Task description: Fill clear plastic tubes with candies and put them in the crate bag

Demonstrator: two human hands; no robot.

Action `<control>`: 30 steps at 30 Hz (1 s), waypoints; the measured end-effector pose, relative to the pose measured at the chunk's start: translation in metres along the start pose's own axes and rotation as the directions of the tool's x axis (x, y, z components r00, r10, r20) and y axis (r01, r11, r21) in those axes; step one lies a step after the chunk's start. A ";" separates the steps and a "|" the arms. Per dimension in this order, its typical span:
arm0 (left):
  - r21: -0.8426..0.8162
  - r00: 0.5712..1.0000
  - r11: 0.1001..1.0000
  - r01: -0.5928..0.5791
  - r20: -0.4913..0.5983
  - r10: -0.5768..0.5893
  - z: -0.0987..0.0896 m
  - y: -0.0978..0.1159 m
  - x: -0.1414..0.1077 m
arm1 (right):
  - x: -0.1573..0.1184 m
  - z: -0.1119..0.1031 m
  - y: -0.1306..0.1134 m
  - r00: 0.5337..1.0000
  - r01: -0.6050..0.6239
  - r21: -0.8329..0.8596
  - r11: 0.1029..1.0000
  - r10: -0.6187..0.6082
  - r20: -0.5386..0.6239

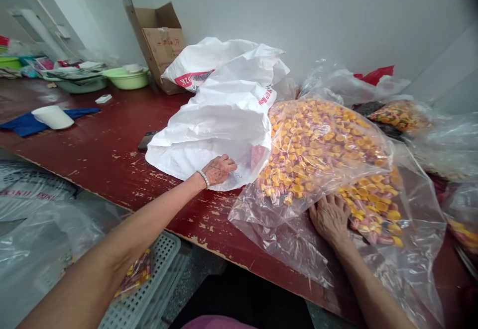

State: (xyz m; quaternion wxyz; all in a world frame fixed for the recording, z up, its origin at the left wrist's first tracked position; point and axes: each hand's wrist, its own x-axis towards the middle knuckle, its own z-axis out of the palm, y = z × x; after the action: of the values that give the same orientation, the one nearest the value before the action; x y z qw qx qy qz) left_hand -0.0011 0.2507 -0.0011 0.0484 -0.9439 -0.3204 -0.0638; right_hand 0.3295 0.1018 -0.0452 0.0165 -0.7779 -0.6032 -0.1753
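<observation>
My left hand, with a beaded bracelet at the wrist, is at the open mouth of a white woven sack. Its fingers are curled; what they hold, if anything, is hidden. My right hand lies palm down with its fingers stretched out, among clear plastic and small yellow-capped pieces with pinkish bodies. Next to it, a large clear plastic bag bulges with many more of these pieces. The sack's mouth touches the left side of this bag.
A cardboard box and a light green basin stand toward the wall. A white cup lies on a blue cloth. More filled bags sit at right. Below the red table is a perforated crate.
</observation>
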 end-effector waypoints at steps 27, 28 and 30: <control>0.174 0.972 0.958 -0.230 -0.001 0.234 -0.001 -0.016 0.048 | 0.000 -0.002 -0.001 1.000 -0.009 -0.018 1.000 0.010 0.023; 0.191 0.967 0.948 -0.253 0.022 0.253 0.002 -0.016 0.048 | 0.000 -0.002 0.000 1.000 -0.009 -0.017 1.000 0.009 0.023; 0.201 0.965 0.944 -0.263 0.045 0.260 0.006 -0.013 0.045 | 0.000 -0.002 0.000 1.000 -0.011 -0.015 1.000 0.011 0.017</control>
State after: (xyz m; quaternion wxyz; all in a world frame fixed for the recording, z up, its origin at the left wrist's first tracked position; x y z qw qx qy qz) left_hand 0.0273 0.2886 0.0006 0.1509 -0.9685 -0.1977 -0.0151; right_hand 0.3290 0.1016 -0.0433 0.0065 -0.7828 -0.5977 -0.1732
